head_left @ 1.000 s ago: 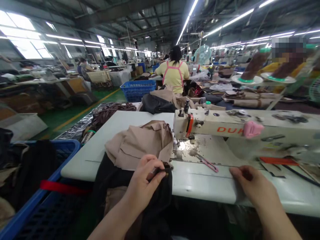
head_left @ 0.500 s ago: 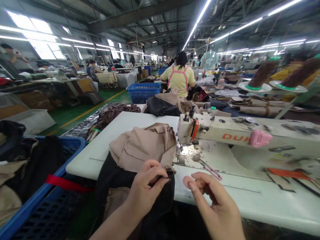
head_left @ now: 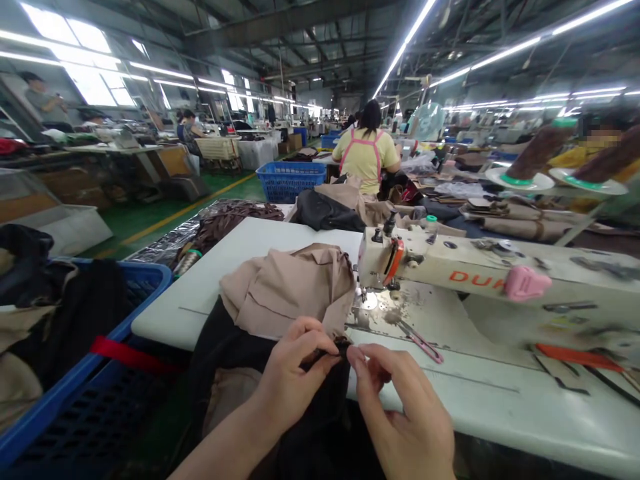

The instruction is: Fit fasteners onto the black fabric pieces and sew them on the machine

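A black and beige fabric piece (head_left: pixel 295 287) lies over the front edge of the white sewing table (head_left: pixel 200 300). My left hand (head_left: pixel 295 373) pinches its dark edge between thumb and forefinger. Close beside those fingertips, my right hand (head_left: pixel 400 400) is closed in a pinch at the same edge; its fingertips hide what is between them. Behind the hands stands the sewing machine (head_left: pixel 450 260), its presser foot (head_left: pixel 364 295) just right of the beige cloth. Pink-handled thread snips (head_left: pixel 424 343) rest on the machine bed.
At left is a blue basket (head_left: pixel 150 273) of dark and beige cloth, with a red strap (head_left: pixel 130 353). Thread cones (head_left: pixel 543 153) stand at right. Ahead, a co-worker in a yellow top (head_left: pixel 367 157) sits near another blue basket (head_left: pixel 290 180). An orange strip (head_left: pixel 575 357) lies at right.
My right hand has moved left, from above the table to the fabric edge beside my left fingertips. My left hand keeps its pinch. The view has shifted slightly.
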Demonstrator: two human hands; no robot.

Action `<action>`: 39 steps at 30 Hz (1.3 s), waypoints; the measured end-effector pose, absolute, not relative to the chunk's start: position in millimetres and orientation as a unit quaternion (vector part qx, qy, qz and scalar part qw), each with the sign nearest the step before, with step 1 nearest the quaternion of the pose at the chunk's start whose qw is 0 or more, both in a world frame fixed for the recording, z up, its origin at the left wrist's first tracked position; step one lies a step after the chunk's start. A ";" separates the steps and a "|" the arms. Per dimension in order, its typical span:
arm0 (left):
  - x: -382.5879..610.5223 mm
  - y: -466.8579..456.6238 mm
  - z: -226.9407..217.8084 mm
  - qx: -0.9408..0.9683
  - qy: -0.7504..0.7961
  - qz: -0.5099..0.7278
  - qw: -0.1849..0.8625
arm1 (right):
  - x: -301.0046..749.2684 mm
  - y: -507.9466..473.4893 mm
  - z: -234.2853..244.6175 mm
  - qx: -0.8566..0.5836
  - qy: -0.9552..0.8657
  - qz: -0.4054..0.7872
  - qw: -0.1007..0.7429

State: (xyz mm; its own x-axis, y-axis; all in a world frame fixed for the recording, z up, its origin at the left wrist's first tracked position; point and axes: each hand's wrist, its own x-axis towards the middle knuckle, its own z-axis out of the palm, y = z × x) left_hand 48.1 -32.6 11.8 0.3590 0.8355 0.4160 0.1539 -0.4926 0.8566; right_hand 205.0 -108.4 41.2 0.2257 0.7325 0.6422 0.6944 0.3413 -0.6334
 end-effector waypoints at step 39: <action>48.5 -32.1 8.9 0.735 0.331 0.457 0.376 | 204.3 -105.4 35.0 -0.558 -0.643 0.002 0.525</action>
